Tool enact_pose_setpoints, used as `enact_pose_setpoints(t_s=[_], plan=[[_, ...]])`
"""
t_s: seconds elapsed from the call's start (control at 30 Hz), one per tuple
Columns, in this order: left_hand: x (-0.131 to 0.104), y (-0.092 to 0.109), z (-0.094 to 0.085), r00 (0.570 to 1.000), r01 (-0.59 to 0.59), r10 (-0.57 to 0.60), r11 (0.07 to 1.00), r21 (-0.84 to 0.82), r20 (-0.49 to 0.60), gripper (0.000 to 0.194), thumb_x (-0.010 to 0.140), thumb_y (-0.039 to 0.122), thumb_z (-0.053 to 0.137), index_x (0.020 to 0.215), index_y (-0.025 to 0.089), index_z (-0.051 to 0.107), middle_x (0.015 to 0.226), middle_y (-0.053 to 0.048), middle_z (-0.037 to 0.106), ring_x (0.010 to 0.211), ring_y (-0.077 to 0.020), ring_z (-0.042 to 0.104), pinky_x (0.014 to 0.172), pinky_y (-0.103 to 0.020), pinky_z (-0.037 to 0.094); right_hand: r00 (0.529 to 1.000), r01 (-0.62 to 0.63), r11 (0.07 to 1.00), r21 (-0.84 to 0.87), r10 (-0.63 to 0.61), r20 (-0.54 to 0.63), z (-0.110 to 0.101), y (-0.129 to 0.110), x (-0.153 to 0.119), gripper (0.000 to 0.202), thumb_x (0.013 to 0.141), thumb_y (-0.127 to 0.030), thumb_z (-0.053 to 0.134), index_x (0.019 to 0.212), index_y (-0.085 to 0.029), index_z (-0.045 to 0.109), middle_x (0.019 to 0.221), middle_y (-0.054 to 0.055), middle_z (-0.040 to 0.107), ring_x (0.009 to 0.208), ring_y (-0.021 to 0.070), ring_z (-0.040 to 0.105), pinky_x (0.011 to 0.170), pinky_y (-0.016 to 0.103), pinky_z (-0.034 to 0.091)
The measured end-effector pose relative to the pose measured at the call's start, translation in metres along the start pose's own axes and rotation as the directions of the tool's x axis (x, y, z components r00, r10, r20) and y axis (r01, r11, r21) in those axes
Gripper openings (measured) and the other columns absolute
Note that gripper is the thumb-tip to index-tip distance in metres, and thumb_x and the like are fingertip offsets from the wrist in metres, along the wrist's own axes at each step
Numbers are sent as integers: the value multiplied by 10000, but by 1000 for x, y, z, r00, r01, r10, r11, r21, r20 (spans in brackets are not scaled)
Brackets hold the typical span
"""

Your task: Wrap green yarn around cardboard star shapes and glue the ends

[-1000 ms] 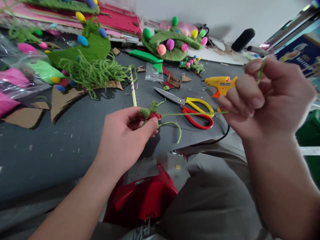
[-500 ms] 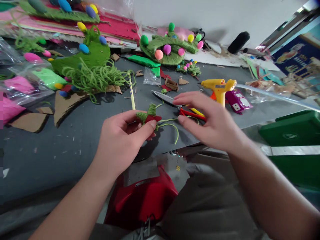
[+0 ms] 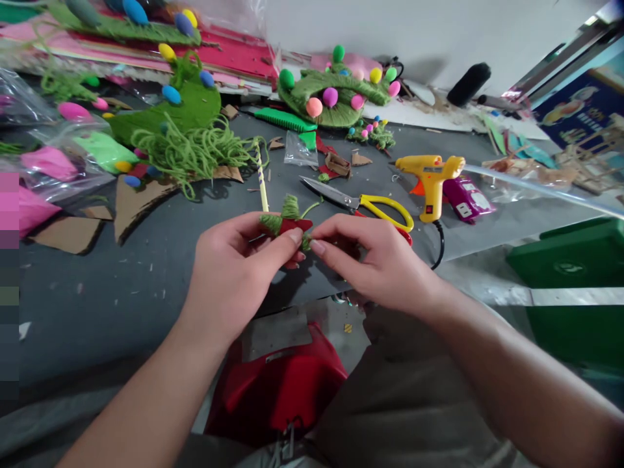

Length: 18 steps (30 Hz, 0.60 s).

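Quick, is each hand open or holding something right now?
Left hand: closed, holding the red piece partly wrapped in green yarn.
Right hand: nearly closed at the piece's edge; whether it grips yarn cannot be told.

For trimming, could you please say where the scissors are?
In the head view, the scissors lie right of centre, between the right hand and the glue gun.

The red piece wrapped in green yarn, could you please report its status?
Left hand holding red piece, green yarn wrapping parts. Right hand at its edge. Yellow-and-red-handled metal scissors lying beyond.
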<state>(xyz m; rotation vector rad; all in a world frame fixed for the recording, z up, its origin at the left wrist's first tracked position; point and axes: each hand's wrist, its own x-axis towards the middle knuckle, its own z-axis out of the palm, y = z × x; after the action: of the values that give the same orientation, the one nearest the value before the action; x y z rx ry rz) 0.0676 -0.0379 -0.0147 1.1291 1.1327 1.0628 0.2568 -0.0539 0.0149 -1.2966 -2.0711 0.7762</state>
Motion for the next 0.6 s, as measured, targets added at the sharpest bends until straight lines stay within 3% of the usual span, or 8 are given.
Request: enact_pose_setpoints(t_s=[0.1, 0.2, 0.5, 0.6], plan=[[-1, 3, 3, 1000, 1, 1, 987, 159, -8, 145, 801, 313, 797, 922, 233, 800, 828, -11, 765, 678, -149, 684, 616, -234, 551, 992, 124, 986, -109, -125, -7, -3, 1, -2, 125, 941, -166, 612, 1010, -185, 714, 927, 32, 706, 827, 147, 625, 736, 262, 476], [-1, 5, 4, 1000, -6, 7, 977, 214, -5, 154, 794, 310, 799, 931, 239, 801, 830, -9, 765, 677, -152, 688, 611, -234, 551, 984, 175, 974, -147, -176, 9, -7, 2, -2, 134, 940, -151, 601, 1007, -194, 708, 939, 46, 696, 863, 167, 633, 767, 289, 485], [-2, 4, 3, 1000, 5, -2, 975, 223, -12, 128, 813, 315, 787, 916, 239, 800, 776, -2, 752, 652, -143, 676, 596, -228, 538, 997, 39, 990, -136, -48, -64, -18, 2, -2, 109, 949, -223, 626, 992, -205, 725, 896, 24, 705, 763, 146, 611, 663, 280, 468], [0, 2, 2, 1000, 5, -4, 990, 141, -2, 134, 819, 315, 795, 935, 246, 800, 822, -4, 763, 675, -144, 689, 632, -233, 565, 996, 14, 989, -150, -27, -83, -21, 5, -3, 118, 947, -230, 633, 1008, -219, 734, 927, 27, 722, 777, 158, 628, 676, 294, 484]])
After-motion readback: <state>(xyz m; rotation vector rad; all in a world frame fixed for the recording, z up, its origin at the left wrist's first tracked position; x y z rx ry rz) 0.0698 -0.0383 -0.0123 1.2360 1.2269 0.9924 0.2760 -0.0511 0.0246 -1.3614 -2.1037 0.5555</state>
